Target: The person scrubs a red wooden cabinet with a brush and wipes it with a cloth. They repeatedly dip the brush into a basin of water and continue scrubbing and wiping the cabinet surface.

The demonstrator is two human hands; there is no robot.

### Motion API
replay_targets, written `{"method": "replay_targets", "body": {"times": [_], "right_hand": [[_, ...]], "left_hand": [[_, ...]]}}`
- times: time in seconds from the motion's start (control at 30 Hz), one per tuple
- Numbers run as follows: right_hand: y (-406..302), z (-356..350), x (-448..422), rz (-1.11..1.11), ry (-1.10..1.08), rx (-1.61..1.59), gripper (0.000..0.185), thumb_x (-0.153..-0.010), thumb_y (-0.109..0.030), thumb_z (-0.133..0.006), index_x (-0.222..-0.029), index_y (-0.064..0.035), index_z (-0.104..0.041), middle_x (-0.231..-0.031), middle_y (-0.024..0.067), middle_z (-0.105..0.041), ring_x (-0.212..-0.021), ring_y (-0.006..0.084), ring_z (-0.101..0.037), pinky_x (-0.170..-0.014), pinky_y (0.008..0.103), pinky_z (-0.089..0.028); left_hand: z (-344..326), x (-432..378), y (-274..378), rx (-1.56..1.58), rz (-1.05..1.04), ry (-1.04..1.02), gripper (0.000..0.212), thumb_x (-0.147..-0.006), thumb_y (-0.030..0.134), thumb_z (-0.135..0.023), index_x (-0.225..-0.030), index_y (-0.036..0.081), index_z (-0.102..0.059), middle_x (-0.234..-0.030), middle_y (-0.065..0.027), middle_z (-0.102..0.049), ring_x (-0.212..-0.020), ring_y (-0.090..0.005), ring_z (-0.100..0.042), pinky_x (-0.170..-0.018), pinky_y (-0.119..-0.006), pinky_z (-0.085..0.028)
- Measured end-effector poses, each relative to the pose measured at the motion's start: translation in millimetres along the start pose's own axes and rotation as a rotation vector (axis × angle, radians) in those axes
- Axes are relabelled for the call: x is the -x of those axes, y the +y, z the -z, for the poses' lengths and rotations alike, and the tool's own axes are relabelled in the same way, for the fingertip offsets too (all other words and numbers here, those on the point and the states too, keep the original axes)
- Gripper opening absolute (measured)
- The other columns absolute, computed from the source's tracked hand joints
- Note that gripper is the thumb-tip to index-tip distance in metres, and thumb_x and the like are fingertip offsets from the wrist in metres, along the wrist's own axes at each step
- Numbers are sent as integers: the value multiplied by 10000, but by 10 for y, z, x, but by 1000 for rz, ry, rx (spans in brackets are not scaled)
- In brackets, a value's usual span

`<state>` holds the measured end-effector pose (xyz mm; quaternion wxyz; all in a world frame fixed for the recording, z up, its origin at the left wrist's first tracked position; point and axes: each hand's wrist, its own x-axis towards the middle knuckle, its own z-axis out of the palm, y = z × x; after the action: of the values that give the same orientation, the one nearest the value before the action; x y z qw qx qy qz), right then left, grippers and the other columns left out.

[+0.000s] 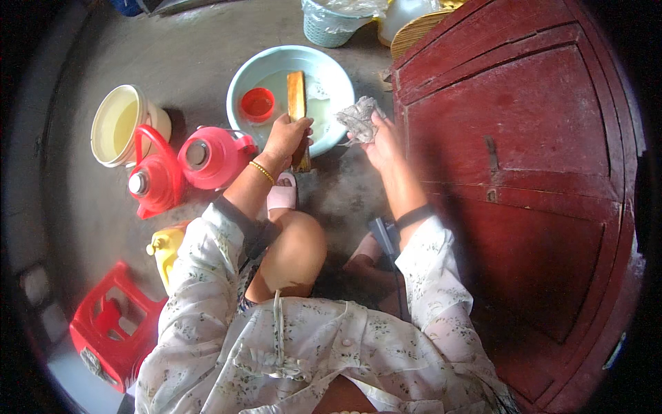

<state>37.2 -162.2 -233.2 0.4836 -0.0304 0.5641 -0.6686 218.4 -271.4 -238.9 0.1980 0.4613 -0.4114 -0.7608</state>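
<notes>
My left hand (286,137) grips a flat strip of wood (296,95) near its lower end, holding it over the near side of a pale blue plastic basin (239,85). Cloudy water (274,83) with some foam fills part of the basin, and a small red bowl (257,104) rests in it on the left. A crumpled grey cloth (358,121) is in my right hand (382,139), just off the basin's right rim.
On the left stand a cream bucket (160,121) holding liquid, two red thermos flasks (155,178), a yellow jug (168,253) and a red plastic stool (88,323). Dark red wooden panelling (507,114) rises close on the right. A lined blue wastebasket (331,30) stands beyond the basin.
</notes>
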Motion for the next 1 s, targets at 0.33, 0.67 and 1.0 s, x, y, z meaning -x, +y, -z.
{"method": "replay_targets", "body": {"times": [0.33, 0.67, 1.0], "right_hand": [[258, 392, 29, -91, 40, -103, 368, -1006, -271, -471, -1328, -94, -497, -1266, 105, -605, -1111, 293, -623, -832, 486, -537], [574, 896, 265, -81, 123, -44, 271, -987, -160, -535, -1225, -40, -583, -1112, 67, -657, -967, 183, -656, -829, 344, -556], [640, 894, 209, -78, 160, 39, 260, -965, -144, -581, -1198, -34, -616, -1118, 40, -656, -992, 148, -621, -890, 297, -494]], "left_hand": [[296, -1435, -1353, -743, 131, 193, 331, -884, 152, -571, -1153, -16, -477, -883, -190, -647, -845, -330, -665, -728, -434, -535], [512, -1976, -1639, -941, -236, 253, 359, -959, 248, -532, -1290, 111, -513, -1124, -77, -605, -988, -224, -625, -828, -358, -521], [328, -1941, -1353, -1100, -152, 60, 477, -929, 175, -457, -1401, 176, -382, -1230, -198, -597, -1094, -376, -624, -894, -489, -506]]}}
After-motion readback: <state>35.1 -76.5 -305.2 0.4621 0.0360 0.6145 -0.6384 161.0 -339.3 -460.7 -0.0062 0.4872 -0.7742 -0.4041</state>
